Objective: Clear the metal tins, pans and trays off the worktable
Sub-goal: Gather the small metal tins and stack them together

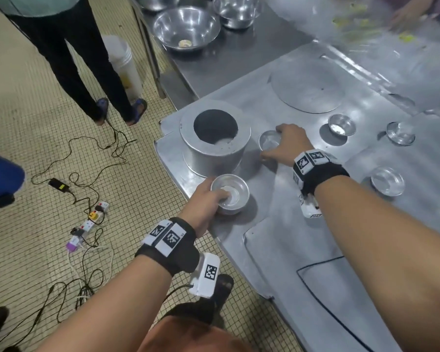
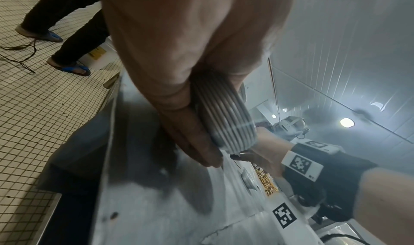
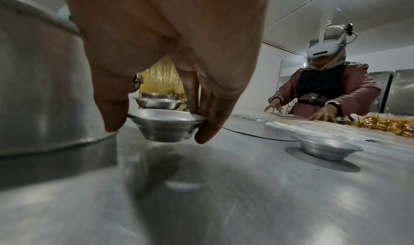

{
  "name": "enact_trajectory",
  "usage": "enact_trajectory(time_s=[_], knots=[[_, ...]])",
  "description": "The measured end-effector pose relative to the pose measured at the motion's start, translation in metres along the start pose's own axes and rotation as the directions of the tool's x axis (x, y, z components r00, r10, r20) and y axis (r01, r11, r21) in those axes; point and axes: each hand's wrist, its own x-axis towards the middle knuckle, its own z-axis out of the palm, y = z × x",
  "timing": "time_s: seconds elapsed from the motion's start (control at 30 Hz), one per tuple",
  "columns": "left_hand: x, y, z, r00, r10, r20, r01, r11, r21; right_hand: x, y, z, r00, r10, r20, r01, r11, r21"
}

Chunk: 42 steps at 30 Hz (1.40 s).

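While the right hand (image 1: pixel 287 146) pinches a small metal tin (image 3: pixel 165 124) by its rim, thumb on one side and fingers (image 3: pixel 210 123) on the other, the tin hangs just above the table (image 1: pixel 302 240), beside a tall round pan (image 1: pixel 214 141). At the table's near edge the left hand (image 1: pixel 203 199) grips a stack of nested tins (image 2: pixel 224 114), thumb inside the top one, fingers curled round the ribbed side. Three more single tins (image 1: pixel 341 125) (image 1: pixel 400 133) (image 1: pixel 387 181) sit apart to the right, and a flat round disc (image 1: pixel 308 85) lies farther back. Large steel bowls (image 1: pixel 186 29) stand on the adjoining counter.
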Motion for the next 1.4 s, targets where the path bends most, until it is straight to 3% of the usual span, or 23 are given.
enact_trajectory(time_s=[0.27, 0.4, 0.53, 0.73, 1.07, 1.4], knots=[[-0.005, 0.006, 0.028, 0.999, 0.023, 0.036, -0.023, 1.000, 0.020, -0.092, -0.002, -0.031, 0.993, -0.098, -0.063, 0.108, 0.975, 0.193], [-0.022, 0.013, 0.051, 0.989, 0.020, 0.149, -0.021, 1.000, 0.007, -0.142, 0.006, -0.041, 0.993, -0.103, -0.049, 0.112, 0.967, 0.230], [-0.038, 0.011, 0.078, 0.949, 0.015, 0.314, -0.029, 0.999, 0.038, -0.182, 0.018, -0.043, 0.995, -0.096, -0.038, 0.102, 0.966, 0.239], [-0.051, -0.006, 0.114, 0.949, -0.018, 0.315, -0.007, 0.997, 0.077, -0.222, 0.038, -0.038, 0.996, -0.073, -0.045, 0.083, 0.960, 0.267], [-0.065, -0.030, 0.148, 0.932, -0.040, 0.360, -0.034, 0.980, 0.195, -0.259, 0.071, -0.030, 0.995, -0.017, -0.099, 0.041, 0.968, 0.246], [-0.050, -0.030, 0.155, 0.935, -0.052, 0.352, -0.008, 0.986, 0.166, -0.235, 0.120, -0.056, 0.996, 0.079, 0.034, -0.085, 0.893, 0.442]])
